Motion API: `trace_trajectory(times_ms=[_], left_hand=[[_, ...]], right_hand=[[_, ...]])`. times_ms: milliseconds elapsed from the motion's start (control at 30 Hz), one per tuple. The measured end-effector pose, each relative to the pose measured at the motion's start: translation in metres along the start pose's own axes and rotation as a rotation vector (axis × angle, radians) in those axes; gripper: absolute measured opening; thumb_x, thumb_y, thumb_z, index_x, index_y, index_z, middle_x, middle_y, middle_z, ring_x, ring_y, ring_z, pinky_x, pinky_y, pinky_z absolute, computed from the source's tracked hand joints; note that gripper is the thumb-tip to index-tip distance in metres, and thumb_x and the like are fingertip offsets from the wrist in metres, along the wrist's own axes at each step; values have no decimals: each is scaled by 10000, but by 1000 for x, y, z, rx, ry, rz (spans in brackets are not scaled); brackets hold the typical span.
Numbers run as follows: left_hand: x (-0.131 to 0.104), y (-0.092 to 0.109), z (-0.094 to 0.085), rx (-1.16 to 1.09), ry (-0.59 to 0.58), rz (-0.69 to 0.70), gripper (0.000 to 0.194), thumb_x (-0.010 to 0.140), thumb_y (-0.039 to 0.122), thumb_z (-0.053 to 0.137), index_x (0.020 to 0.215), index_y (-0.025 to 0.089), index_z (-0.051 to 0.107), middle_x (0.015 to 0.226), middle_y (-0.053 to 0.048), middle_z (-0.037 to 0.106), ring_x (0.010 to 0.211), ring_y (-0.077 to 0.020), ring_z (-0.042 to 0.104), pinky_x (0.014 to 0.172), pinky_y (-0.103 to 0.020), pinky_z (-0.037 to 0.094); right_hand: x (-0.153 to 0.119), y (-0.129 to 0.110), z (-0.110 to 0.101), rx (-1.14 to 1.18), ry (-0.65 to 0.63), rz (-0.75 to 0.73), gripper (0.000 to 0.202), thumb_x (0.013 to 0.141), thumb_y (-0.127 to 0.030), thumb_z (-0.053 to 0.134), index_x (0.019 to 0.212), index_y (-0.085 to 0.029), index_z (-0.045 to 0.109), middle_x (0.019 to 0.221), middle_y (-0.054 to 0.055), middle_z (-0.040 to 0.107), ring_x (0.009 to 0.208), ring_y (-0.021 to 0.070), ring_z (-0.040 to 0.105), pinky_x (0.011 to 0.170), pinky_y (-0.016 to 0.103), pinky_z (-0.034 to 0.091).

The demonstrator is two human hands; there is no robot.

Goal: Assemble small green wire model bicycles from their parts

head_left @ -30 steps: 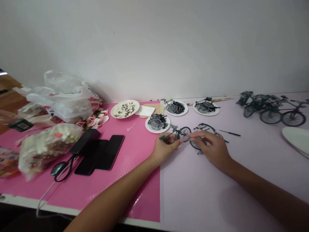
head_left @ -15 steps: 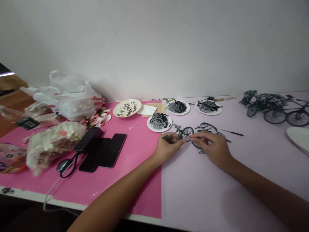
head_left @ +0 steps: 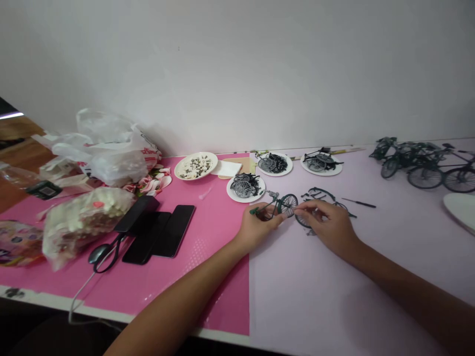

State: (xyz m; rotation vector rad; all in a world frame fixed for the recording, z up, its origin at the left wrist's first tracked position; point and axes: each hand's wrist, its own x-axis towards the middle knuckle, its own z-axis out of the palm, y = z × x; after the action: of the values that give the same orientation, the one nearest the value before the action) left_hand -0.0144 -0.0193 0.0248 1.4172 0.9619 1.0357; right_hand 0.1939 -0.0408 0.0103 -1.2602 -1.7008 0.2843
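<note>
My left hand (head_left: 258,227) is closed on a small dark green model bicycle (head_left: 288,204), its spoked wheel pointing right. My right hand (head_left: 328,222) is close to that wheel, thumb and fingertips pinched together; whatever lies between them is too small to make out. Behind the right hand, partly covered by it, lie loose dark bicycle parts (head_left: 322,193), among them a frame and a wheel. A thin screwdriver (head_left: 359,202) with a black handle rests to their right.
White plates hold black and grey bicycle parts (head_left: 245,186), and another has small pale bits (head_left: 196,167). Several model bicycles (head_left: 426,165) stand at the right, near a white plate (head_left: 460,208). Phones (head_left: 173,231), a black adapter (head_left: 137,212) and plastic bags (head_left: 107,148) lie left.
Almost nothing differs. My right hand has shifted very slightly to the right, and the whole view has moved a little with the head.
</note>
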Motion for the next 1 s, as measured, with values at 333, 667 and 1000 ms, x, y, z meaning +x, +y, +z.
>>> trace_trajectory(times_ms=[333,667,1000], left_hand=[[-4,-6,5,54,133,70,304,771,394,835,714,161,649,634,20,562,609,-109,455,614,-263,363],[-5,-9,5,93,132,92,244,764,378,838,745,166,720,676,8,609,630,-117,473,636,-261,406],[-6,-6,5,78,109,64,343,758,397,850,671,159,619,625,38,493,626,-102,408,632,-261,364]], right_hand=[[2,1,0,-33,-35,-41,244,952,-425,670,839,-227,759,642,0,648,509,140,489,493,286,389],[2,4,-1,-68,-86,11,257,940,-464,664,851,-246,766,624,8,650,533,172,540,513,305,426],[1,6,-1,1,-193,67,407,1027,-474,555,740,-212,675,663,13,686,574,160,605,581,289,475]])
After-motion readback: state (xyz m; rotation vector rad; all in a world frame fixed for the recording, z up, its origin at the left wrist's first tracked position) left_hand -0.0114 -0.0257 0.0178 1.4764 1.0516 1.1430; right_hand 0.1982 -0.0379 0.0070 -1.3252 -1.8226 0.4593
